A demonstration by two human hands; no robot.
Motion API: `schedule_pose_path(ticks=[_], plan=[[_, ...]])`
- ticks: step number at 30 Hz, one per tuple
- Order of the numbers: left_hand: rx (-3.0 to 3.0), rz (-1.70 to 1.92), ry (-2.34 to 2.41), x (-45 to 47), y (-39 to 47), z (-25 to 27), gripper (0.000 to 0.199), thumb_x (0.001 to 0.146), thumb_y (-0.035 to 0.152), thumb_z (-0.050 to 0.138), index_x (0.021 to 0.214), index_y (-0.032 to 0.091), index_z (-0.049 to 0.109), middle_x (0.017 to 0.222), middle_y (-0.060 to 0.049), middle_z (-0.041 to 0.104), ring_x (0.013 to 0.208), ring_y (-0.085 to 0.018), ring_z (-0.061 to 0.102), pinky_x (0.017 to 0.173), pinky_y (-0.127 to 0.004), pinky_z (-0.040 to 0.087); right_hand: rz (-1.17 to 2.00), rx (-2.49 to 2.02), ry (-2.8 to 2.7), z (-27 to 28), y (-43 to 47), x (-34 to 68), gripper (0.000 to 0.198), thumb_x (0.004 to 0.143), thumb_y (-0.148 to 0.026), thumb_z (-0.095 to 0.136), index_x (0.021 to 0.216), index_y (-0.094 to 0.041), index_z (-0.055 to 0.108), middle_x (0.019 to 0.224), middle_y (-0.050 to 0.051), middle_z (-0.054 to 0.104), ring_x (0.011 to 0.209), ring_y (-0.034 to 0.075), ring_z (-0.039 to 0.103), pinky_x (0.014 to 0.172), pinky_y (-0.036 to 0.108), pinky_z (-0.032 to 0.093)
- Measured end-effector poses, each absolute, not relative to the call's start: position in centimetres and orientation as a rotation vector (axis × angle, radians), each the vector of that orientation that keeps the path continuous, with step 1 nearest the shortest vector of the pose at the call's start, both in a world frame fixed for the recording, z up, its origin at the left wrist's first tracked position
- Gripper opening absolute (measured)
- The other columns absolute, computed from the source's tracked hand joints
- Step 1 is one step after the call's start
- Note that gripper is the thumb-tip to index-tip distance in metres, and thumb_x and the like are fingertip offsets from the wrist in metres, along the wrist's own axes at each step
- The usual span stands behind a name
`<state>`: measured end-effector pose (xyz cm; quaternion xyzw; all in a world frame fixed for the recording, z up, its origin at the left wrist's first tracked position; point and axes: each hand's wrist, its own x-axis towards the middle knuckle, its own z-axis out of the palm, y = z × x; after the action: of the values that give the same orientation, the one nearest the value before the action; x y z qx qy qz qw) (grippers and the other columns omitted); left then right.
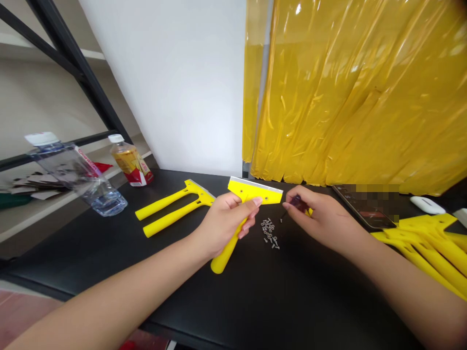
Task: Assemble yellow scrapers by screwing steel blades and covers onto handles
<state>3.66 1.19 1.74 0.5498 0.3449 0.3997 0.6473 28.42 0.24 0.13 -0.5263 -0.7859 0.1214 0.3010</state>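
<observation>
My left hand [224,221] is closed around a yellow scraper [255,190], its thumb lying across the head and the handle slanting down toward me. A metal blade edge runs along the top of that head, with small screw holes below it. Just right of the scraper, my right hand [321,211] grips a dark-handled screwdriver [296,202], mostly hidden by the fingers. Its thin shaft slants down to the left, near a single screw [280,220]. Small silver screws [269,231] lie scattered between my hands. Left of them, two more yellow scrapers [171,219] rest side by side.
Several yellow scraper parts [430,238] are piled at the right, beside a phone [365,209] and a white case [427,204]. Two bottles, one clear [87,180] and one with a red label [132,163], stand at the left. A yellow plastic curtain [350,97] hangs behind the black table [226,306].
</observation>
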Motion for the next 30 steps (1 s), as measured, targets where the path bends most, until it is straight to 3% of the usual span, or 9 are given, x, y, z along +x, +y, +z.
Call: schedule_pose_path(ticks=[6,13,21,30], plan=[[1.216,0.893,0.758,3.6,1.4,1.7,0.039,0.091,0.042,0.075,0.069,0.018,0.053,0.062,0.004,0.048,0.049,-0.006,0.042,0.044,-0.02,0.032,0.285,-1.359,-2.055,0.8,-0.1,28.7,0.012,0.101,-0.041,0.058,0.099,-0.029,0.059,0.082,-0.003,0.067,0.071,0.017,0.062,0.069,0.032,0.046],[0.915,0.779,0.791,3.9,2.1,-0.1,0.034,0.084,0.034,0.08,0.075,0.017,0.052,0.071,0.003,0.051,0.052,-0.006,0.043,0.042,-0.018,0.029,0.165,-1.255,-1.79,2.5,-1.8,28.3,0.012,0.098,-0.037,0.065,0.097,-0.026,0.061,0.081,0.0,0.066,0.07,0.018,0.062,0.066,0.032,0.047],[0.892,0.668,0.792,4.2,1.8,-0.5,0.028,0.086,0.031,0.078,0.078,0.016,0.055,0.071,0.003,0.051,0.049,-0.005,0.043,0.041,-0.019,0.027,0.401,-1.088,-1.621,2.0,-2.6,27.0,0.01,0.097,-0.036,0.069,0.102,-0.028,0.065,0.086,0.001,0.068,0.074,0.018,0.064,0.066,0.032,0.051],[0.851,0.598,0.764,4.1,1.5,0.1,0.026,0.089,0.03,0.073,0.076,0.017,0.055,0.063,0.004,0.05,0.046,-0.006,0.043,0.042,-0.02,0.028,0.425,-1.101,-1.671,2.2,-3.1,26.7,0.006,0.099,-0.036,0.067,0.102,-0.033,0.062,0.092,0.003,0.069,0.081,0.024,0.067,0.072,0.041,0.055]])
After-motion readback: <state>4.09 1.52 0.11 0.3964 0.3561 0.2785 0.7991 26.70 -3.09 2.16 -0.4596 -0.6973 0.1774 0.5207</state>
